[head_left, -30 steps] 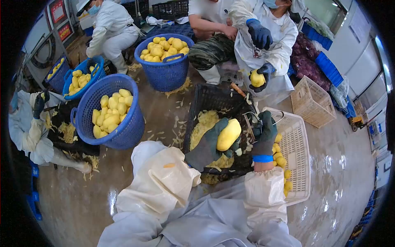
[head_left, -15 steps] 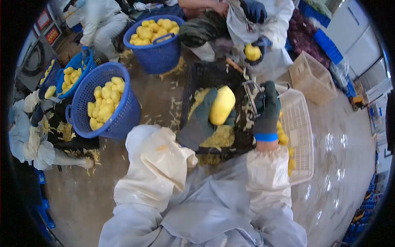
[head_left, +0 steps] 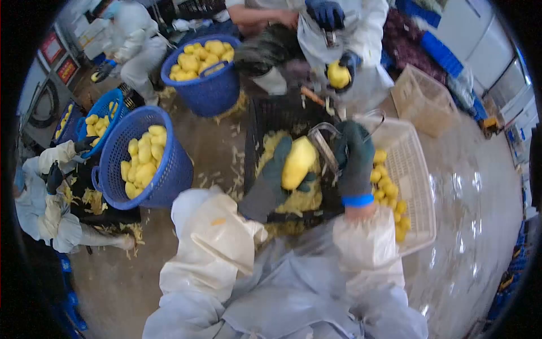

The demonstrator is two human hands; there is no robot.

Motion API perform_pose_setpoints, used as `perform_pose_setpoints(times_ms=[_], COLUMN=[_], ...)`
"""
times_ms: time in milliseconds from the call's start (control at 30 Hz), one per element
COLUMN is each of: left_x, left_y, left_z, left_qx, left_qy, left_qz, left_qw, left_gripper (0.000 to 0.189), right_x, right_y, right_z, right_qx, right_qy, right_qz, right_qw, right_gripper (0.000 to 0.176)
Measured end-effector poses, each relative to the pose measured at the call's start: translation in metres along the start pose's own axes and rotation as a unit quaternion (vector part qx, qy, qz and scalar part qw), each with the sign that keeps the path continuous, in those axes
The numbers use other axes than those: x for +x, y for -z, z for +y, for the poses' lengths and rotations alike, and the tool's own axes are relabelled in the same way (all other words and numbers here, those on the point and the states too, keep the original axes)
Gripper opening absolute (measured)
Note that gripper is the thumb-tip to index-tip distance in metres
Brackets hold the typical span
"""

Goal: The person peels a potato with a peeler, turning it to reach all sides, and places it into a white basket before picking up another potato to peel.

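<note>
My left hand [head_left: 270, 178], in a dark green and grey glove, is closed around a peeled yellow potato [head_left: 298, 163] held tilted over a black crate [head_left: 275, 116]. Peelings [head_left: 299, 202] lie in that crate under the potato. In my right hand [head_left: 355, 152], gloved with a blue band at the wrist, is a metal peeler [head_left: 324, 146]. Its blade end reaches in close to the potato's upper right side. Beside my right wrist stands a white crate [head_left: 420, 186] with several yellow potatoes [head_left: 389, 192] in it.
Blue baskets [head_left: 149, 195] [head_left: 206, 93] of potatoes stand left and ahead. Across the black crate, a co-worker's gloved hand [head_left: 344, 68] holds a potato. More people [head_left: 42, 209] work at the left. An off-white crate [head_left: 423, 101] sits ahead right; scraps litter the wet floor [head_left: 169, 254].
My right hand has brought the peeler left and down, nearer the potato. My left hand and the potato sit slightly lower and further left. The view has shifted a little.
</note>
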State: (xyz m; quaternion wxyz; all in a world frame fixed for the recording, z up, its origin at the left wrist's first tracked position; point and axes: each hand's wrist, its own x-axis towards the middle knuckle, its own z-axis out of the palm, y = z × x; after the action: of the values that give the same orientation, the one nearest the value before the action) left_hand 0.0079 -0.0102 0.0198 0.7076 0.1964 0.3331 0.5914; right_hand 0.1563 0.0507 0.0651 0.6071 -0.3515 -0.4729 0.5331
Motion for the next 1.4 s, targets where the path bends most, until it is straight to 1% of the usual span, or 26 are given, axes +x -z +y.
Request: perform_pose_setpoints(times_ms=[33, 100, 133, 300, 367, 433, 467, 500, 567, 633, 667, 700, 733, 767, 833, 867, 900, 967, 1067, 1100, 1167, 1200, 1267, 1300, 1367, 1400], left_x=[0.005, 0.002, 0.004, 0.005, 0.005, 0.003, 0.010, 0.009, 0.008, 0.007, -0.004, -0.011, 0.016, 0.026, 0.013, 0.004, 0.003, 0.008, 0.007, 0.007, 0.002, 0.002, 0.009, 0.007, 0.009, 0.010], left_y=[0.004, 0.004, 0.003, 0.005, 0.006, 0.016, 0.026, 0.025, 0.023, 0.022, 0.012, 0.007, 0.014, 0.034, 0.026, 0.010, 0.010, 0.019, 0.019, 0.021, 0.020, 0.019, 0.019, 0.018, 0.016, 0.016], left_z=[-0.001, -0.005, -0.002, -0.001, -0.008, -0.015, -0.008, -0.006, -0.002, -0.004, -0.004, -0.006, -0.018, -0.027, -0.006, 0.000, 0.004, 0.008, 0.001, -0.002, -0.010, -0.011, -0.009, -0.010, -0.011, -0.009], left_qx=[-0.040, -0.043, 0.005, -0.107, -0.145, -0.001, -0.122, -0.124, -0.174, -0.177, 0.070, 0.314, 0.053, 0.054, -0.092, -0.064, -0.019, -0.063, -0.061, -0.071, 0.069, 0.084, 0.077, 0.068, 0.065, 0.062], left_qy=[0.044, 0.020, 0.058, 0.083, 0.087, -0.032, 0.106, 0.106, 0.162, 0.156, -0.068, -0.279, -0.077, -0.068, 0.104, 0.062, 0.032, 0.079, 0.098, 0.112, 0.017, 0.004, 0.009, 0.012, 0.018, 0.021], left_qz=[0.007, -0.033, -0.021, -0.046, -0.023, -0.048, -0.112, -0.110, -0.114, -0.142, -0.079, -0.010, 0.057, 0.059, -0.061, -0.025, -0.031, -0.047, -0.046, -0.057, -0.007, 0.002, -0.001, -0.001, -0.002, -0.009], left_qw=[0.998, 0.998, 0.998, 0.990, 0.985, 0.998, 0.980, 0.980, 0.965, 0.961, 0.992, 0.907, 0.994, 0.994, 0.988, 0.996, 0.999, 0.994, 0.992, 0.990, 0.997, 0.996, 0.997, 0.998, 0.998, 0.998], left_gripper=[0.055, 0.054, 0.052, 0.052, 0.052, 0.052, 0.051, 0.051, 0.052, 0.053, 0.053, 0.053, 0.052, 0.052, 0.052, 0.052, 0.052, 0.053, 0.053, 0.055, 0.049, 0.048, 0.047, 0.047, 0.046, 0.046], right_x=[-0.008, -0.008, -0.003, 0.002, -0.014, -0.004, 0.007, 0.012, 0.011, -0.003, -0.017, -0.022, -0.014, 0.000, 0.020, 0.020, 0.024, 0.012, -0.011, -0.014, -0.002, 0.006, 0.022, 0.018, -0.001, -0.002], right_y=[-0.009, -0.007, -0.005, -0.001, -0.007, -0.002, 0.001, -0.001, 0.007, -0.006, -0.018, -0.022, -0.014, -0.004, 0.007, 0.011, 0.032, 0.014, -0.007, -0.011, -0.004, 0.006, 0.024, 0.021, 0.006, -0.001], right_z=[-0.005, 0.005, 0.013, 0.011, 0.019, 0.036, 0.047, 0.042, 0.029, 0.011, -0.004, 0.005, 0.017, 0.031, 0.041, 0.035, 0.039, 0.015, 0.001, 0.015, 0.019, 0.023, 0.030, 0.022, 0.000, -0.001], right_qx=[0.033, 0.025, 0.014, 0.022, -0.203, -0.123, -0.040, 0.041, 0.034, 0.053, -0.008, -0.025, -0.025, -0.026, -0.014, 0.048, 0.086, 0.117, 0.063, -0.100, -0.007, -0.007, 0.096, 0.095, 0.045, 0.017], right_qy=[-0.074, -0.077, -0.093, -0.088, 0.142, 0.093, 0.051, 0.008, -0.033, -0.065, -0.102, -0.049, -0.036, -0.023, 0.069, -0.034, -0.060, -0.113, -0.101, 0.083, -0.020, -0.021, -0.120, -0.118, -0.115, -0.121], right_qz=[0.011, 0.009, 0.021, 0.087, -0.007, 0.027, 0.059, 0.088, 0.101, 0.040, 0.020, -0.013, 0.025, 0.064, 0.153, 0.156, 0.071, 0.059, 0.007, -0.018, 0.024, 0.029, 0.096, 0.098, -0.004, 0.002], right_qw=[0.997, 0.997, 0.995, 0.992, 0.969, 0.988, 0.996, 0.995, 0.994, 0.996, 0.995, 0.998, 0.999, 0.997, 0.986, 0.986, 0.992, 0.985, 0.993, 0.991, 0.999, 0.999, 0.983, 0.984, 0.992, 0.993], right_gripper=[0.019, 0.019, 0.019, 0.018, 0.017, 0.016, 0.016, 0.016, 0.015, 0.014, 0.013, 0.013, 0.015, 0.016, 0.019, 0.021, 0.016, 0.015, 0.016, 0.015, 0.017, 0.017, 0.019, 0.019, 0.018, 0.019])
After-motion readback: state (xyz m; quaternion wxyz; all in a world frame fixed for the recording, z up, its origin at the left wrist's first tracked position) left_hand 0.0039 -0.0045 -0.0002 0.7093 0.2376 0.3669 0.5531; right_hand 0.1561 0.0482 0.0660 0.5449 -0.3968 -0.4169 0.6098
